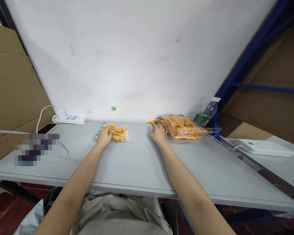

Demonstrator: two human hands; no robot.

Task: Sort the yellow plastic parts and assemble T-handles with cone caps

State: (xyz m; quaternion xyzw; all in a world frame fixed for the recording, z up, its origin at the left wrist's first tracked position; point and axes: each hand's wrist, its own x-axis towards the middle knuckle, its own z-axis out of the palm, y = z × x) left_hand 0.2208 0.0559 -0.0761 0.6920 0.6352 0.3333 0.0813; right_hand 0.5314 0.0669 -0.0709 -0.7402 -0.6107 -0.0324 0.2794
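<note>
My left hand [104,136] is closed at the left end of a clear plastic bag [130,134], partly covering its colourful header. Inside the bag lie orange plastic pieces [117,132], some of them curved. To the right, my right hand [159,132] rests with fingers apart against the left side of a pile of clear bags [183,128] filled with orange cone-shaped pieces. An orange pointed tip [152,122] shows just beyond those fingers. My right fingertips are partly hidden among the pieces.
A plastic bottle [207,112] with a green label leans behind the pile. Along the left are a white power strip [72,119], a phone [47,128], cables and a blurred patch. Another white power strip [266,147] lies right. A white wall [137,65] bounds the grey table [132,166].
</note>
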